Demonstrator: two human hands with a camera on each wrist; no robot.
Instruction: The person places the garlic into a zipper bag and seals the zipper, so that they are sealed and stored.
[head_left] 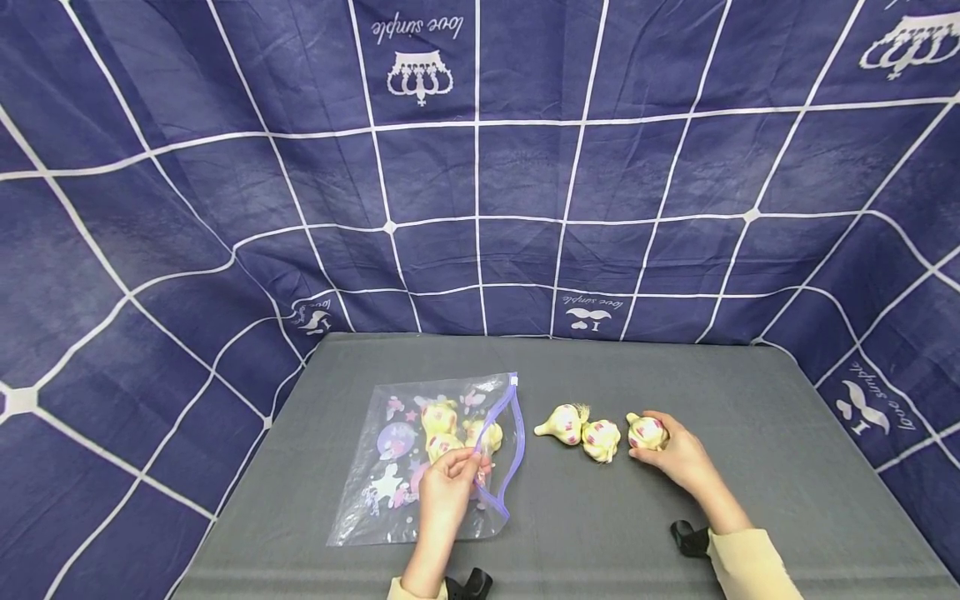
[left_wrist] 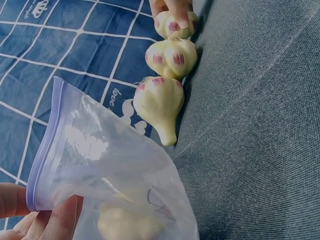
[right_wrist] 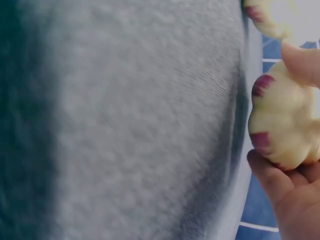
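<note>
"how are the hands posed?"

"the left hand [head_left: 447,485], its forearm reaching in from the near side, pinches the purple zip [head_left: 521,435] of a clear printed bag [head_left: 355,512]. the right hand [head_left: 681,457], slanting in from the lower right, curls round a garlic bulb [head_left: 646,433], thumb on the near side, fingers on the far side. whether that bulb is lifted, i cannot tell."

"and the room around them?"

"the bag's mouth gapes toward the right, a narrow gap from the stemmed bulb [head_left: 564,425], which sits just beside the middle bulb [head_left: 601,441]. grey table [head_left: 585,525] stretches between the right hand and the right edge; the far edge meets a navy checked curtain [head_left: 525,183]."

"which way does the garlic point?"

"the held bulb's stem aims left and slightly away from the person. the stemmed bulb lies lengthwise, left to right, its stem toward the bag; the middle bulb's heading is hard to read. at least three bagged bulbs [head_left: 440,418] show through the plastic."
</note>
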